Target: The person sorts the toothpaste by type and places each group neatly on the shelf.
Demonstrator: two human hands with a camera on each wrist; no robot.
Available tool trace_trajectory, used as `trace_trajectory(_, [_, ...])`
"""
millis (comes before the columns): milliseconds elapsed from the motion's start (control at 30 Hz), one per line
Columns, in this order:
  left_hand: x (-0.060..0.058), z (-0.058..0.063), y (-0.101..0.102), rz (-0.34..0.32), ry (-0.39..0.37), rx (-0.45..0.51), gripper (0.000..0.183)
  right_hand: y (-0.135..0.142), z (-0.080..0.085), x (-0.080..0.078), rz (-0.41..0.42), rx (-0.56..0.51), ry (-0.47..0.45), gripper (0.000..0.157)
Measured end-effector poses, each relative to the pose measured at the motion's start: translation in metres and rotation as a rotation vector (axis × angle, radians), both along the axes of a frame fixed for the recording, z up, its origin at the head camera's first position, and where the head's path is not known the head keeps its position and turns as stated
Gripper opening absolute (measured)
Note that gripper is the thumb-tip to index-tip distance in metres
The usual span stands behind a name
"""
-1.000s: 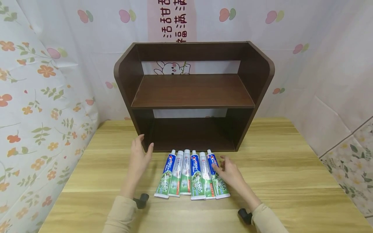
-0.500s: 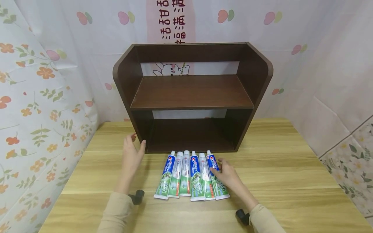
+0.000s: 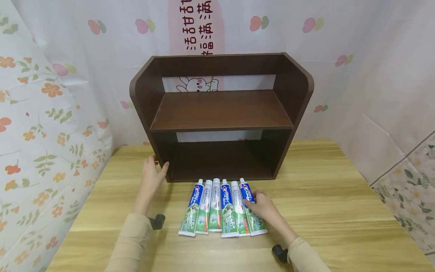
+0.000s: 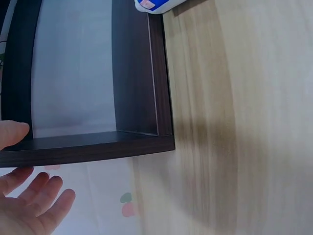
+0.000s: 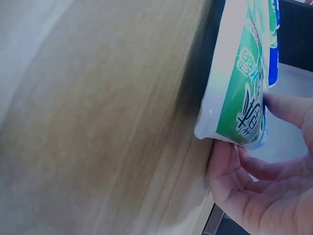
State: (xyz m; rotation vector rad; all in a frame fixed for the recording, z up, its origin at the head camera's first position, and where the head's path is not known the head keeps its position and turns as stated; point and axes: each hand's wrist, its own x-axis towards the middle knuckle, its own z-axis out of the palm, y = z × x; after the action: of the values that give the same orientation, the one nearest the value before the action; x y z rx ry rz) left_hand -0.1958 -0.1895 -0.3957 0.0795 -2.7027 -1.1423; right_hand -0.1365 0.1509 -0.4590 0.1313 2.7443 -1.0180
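Observation:
A dark brown two-tier shelf stands on the wooden table. My left hand is at its lower left side panel, thumb on the inner side and fingers on the outer side, pinching the panel loosely. Several toothpaste tubes lie side by side before the shelf, caps toward it, some blue and green, others white and green. My right hand pinches the rightmost toothpaste tube, thumb on top and fingers at its edge. That tube still lies among the others in the head view.
The wooden table extends to both sides of the shelf. Behind it hangs a white printed curtain, with a floral one at the left. A black wrist mount sits on the left arm, another on the right.
My left hand has moved left, from the shelf's front corner to around its side panel. The right hand has closed in on the rightmost toothpaste tube. The head view has shifted slightly.

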Motion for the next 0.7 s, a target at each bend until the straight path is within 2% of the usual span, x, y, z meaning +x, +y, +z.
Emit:
trace_trajectory(133, [-0.007, 0.002, -0.001, -0.018, -0.069, -0.006, 0.065, 0.001, -0.001, -0.001, -0.004, 0.012, -0.014, 0.049])
trace_trajectory(400, [-0.015, 0.002, -0.007, -0.033, -0.124, -0.014, 0.066, -0.001, 0.000, -0.002, -0.015, 0.000, -0.040, 0.048])
trace_trajectory(600, [-0.019, 0.001, -0.007, -0.070, -0.142, -0.003, 0.053, -0.002, 0.001, -0.004, 0.001, 0.037, -0.042, 0.048])
trace_trajectory(700, [-0.022, 0.002, -0.008, -0.107, -0.187, -0.022, 0.050, -0.001, 0.001, -0.005, 0.004, 0.046, -0.052, 0.048])
